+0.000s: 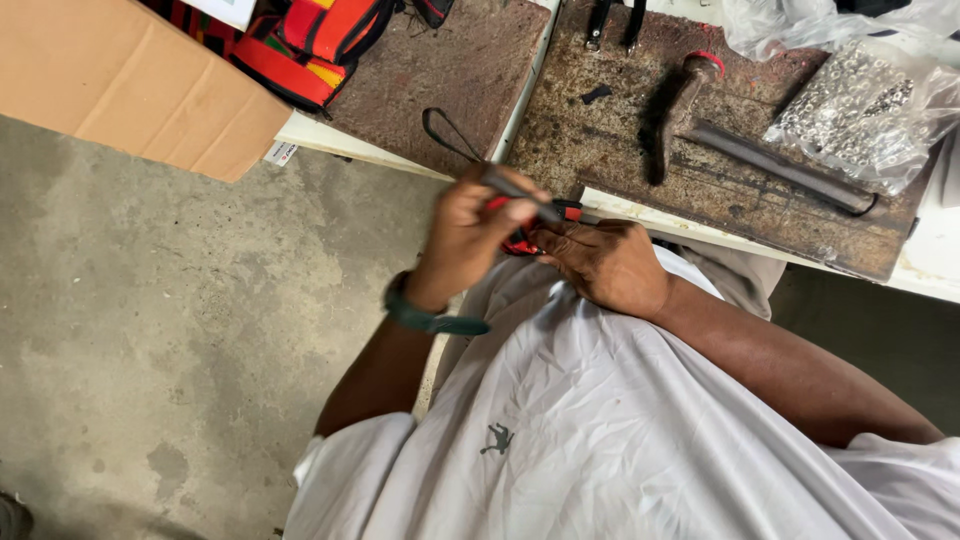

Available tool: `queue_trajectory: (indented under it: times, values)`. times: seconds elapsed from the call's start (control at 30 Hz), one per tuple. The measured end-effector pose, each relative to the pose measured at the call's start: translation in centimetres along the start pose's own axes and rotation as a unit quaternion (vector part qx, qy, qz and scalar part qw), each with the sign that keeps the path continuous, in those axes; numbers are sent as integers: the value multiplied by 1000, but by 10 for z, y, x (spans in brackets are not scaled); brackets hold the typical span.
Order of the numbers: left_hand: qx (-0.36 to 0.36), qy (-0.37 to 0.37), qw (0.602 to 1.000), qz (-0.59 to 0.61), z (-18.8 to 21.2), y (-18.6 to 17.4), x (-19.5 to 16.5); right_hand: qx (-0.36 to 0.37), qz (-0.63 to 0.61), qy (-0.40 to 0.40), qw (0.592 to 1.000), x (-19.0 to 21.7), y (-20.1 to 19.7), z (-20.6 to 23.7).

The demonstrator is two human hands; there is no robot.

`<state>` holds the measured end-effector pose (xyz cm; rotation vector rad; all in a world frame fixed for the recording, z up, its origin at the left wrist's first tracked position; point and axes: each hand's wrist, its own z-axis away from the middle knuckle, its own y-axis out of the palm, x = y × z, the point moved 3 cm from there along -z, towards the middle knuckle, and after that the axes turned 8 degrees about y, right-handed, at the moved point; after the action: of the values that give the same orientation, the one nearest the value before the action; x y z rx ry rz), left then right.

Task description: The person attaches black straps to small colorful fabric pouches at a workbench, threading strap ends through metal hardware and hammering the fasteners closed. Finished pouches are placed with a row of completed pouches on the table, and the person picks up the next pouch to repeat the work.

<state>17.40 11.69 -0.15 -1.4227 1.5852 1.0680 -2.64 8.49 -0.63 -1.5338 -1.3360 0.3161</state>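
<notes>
White shirt | left hand fingers pinch dark tool | right hand fingers pinch red strap

Person wears a white short-sleeved shirt, loose and creased across the chest and both shoulders. A small dark grey emblem, apparently a figure in motion, sits on the chest; detail is too fine to confirm. The left wrist carries a dark green band with a loose tail end projecting sideways. Forearms and both hands are bare; no gloves.
</notes>
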Motion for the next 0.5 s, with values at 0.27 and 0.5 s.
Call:
queue_trajectory:
  times: [0.27,0.5]
  values:
    - [14,-13,997,-71,-11,9,34,41,-45,109,992,-9,9,5]
    - [95,3,967,-235,-14,21,21,41,-47,93,994,-10,8,9]
